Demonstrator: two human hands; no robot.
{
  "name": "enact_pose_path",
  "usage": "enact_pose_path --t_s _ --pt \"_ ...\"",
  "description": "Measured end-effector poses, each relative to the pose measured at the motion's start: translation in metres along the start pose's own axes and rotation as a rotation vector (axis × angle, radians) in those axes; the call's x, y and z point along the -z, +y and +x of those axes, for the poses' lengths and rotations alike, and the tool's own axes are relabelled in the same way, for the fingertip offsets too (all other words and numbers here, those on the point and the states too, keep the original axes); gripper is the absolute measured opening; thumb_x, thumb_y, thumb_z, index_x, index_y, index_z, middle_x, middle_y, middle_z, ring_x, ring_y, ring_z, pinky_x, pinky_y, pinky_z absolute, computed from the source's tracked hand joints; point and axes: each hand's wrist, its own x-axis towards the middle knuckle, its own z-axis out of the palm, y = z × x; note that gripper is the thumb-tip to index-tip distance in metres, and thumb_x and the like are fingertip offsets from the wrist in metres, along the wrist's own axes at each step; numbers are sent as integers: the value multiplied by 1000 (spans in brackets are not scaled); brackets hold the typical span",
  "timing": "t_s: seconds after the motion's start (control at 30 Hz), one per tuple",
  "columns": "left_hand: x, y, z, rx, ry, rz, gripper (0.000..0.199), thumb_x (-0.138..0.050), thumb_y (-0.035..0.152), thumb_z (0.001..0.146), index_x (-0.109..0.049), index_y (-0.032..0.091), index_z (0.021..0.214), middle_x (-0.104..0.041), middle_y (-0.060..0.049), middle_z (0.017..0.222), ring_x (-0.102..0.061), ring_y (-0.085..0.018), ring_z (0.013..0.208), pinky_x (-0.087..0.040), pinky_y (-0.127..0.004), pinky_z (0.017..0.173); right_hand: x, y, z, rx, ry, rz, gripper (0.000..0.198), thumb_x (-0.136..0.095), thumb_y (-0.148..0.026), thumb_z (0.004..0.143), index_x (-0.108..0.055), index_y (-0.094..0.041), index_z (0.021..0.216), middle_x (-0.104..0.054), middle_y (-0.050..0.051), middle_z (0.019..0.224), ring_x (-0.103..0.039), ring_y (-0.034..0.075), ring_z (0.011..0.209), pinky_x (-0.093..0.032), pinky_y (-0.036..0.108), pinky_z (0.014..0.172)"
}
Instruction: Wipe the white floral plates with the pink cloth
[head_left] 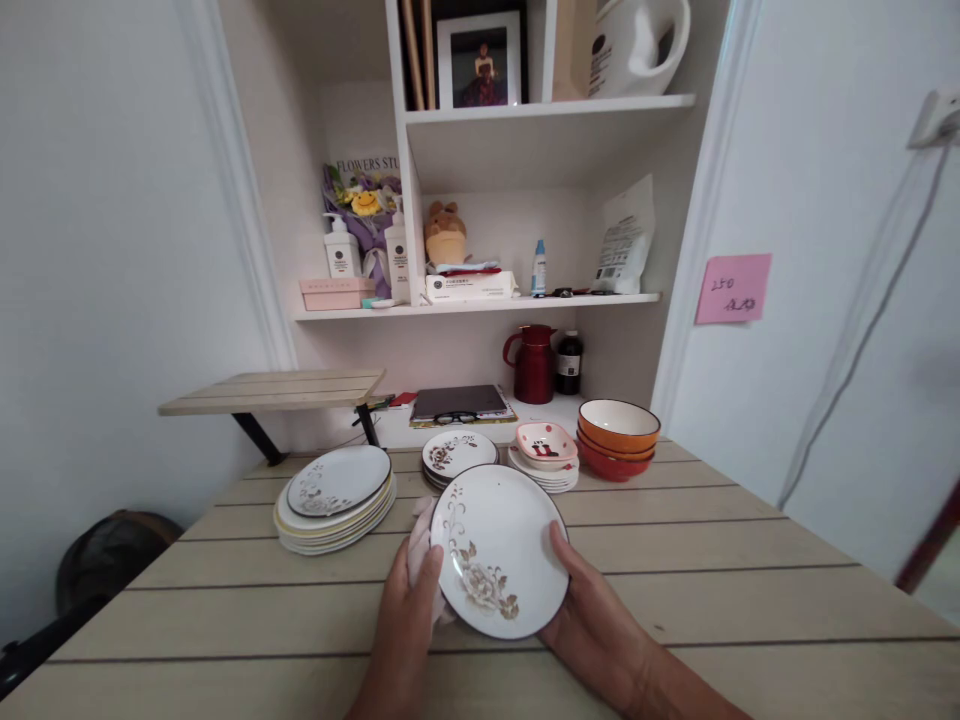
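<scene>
A white plate (517, 540) with a dark rim and a brown flower print is held up over the table, tilted toward me. My right hand (596, 615) grips its right edge, thumb on the face and fingers behind. At the left edge my left hand (405, 610) holds a pale pink cloth (422, 550) against the plate, thumb on the rim. Most fingers of both hands are hidden behind the plate. Just beyond it sits a stack of small flowered plates (459, 453), partly covered by the held plate.
Stacked plates (337, 490) stand at the left, near a small raised wooden stand (277, 390). Behind are small dishes (546, 445) on white plates and orange and red bowls (619, 430). A laptop (459, 402), glasses, a red jug (534, 365) and shelves lie further back.
</scene>
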Motion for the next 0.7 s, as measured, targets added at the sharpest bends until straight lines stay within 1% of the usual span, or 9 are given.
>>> enact_pose_path --t_s 0.13,0.23,0.3,0.33,0.43,0.5,0.57,0.63,0.7 --pt "3 5 0 -15 33 131 55 -65 49 77 -57 20 124 -63 -10 125 -51 -26 125 -36 -37 107 0 5 2 13 60 10 64 -52 -56 86 -52 -11 132 -66 16 122 -62 27 113 -42 45 102" --pt "4 17 -8 -12 212 362 51 -64 50 76 -57 19 116 -66 -10 112 -59 -30 109 -44 -43 96 0 7 2 -2 75 -10 66 -53 -57 85 -52 -11 132 -66 18 122 -64 28 109 -44 46 100" --pt "5 28 -16 -112 385 517 46 -60 48 77 -55 21 114 -63 -9 111 -58 -30 105 -45 -44 93 -1 8 1 -11 103 -32 66 -54 -58 84 -53 -12 131 -66 18 122 -65 29 107 -46 47 97" --pt "5 33 -20 -198 461 554 42 -57 48 79 -55 22 112 -60 -9 110 -57 -29 104 -45 -43 93 -1 8 0 -14 118 -40 65 -55 -58 84 -53 -13 131 -67 17 121 -65 29 106 -46 47 96" --pt "6 39 -29 -460 540 645 32 -55 41 82 -54 23 108 -54 -7 110 -54 -26 104 -45 -40 92 -1 8 -1 -26 136 -53 64 -54 -57 84 -53 -14 131 -67 17 121 -66 28 105 -47 47 95" --pt "6 33 -31 -677 479 754 32 -54 32 82 -54 23 113 -49 -9 117 -50 -26 110 -43 -41 94 -1 8 -1 -33 118 -57 63 -53 -57 85 -53 -13 131 -67 17 121 -66 29 105 -47 47 94" --pt "4 22 -30 -862 258 865 39 -52 24 82 -54 24 121 -44 -12 126 -48 -28 115 -41 -44 95 0 8 0 -43 84 -68 64 -53 -57 85 -53 -12 131 -67 18 120 -66 29 105 -47 47 94" --pt "0 11 -29 -814 56 986 48 -52 22 83 -51 29 130 -39 -12 139 -41 -32 125 -37 -50 99 1 8 1 -48 60 -87 64 -52 -57 85 -54 -12 130 -68 18 119 -66 29 104 -48 46 92" --pt "-5 2 -28 -738 -184 1031 62 -60 32 81 -42 31 140 -38 -11 146 -36 -35 131 -27 -55 107 0 8 2 -56 54 -98 65 -52 -58 85 -55 -11 129 -69 18 116 -67 29 103 -48 45 92"
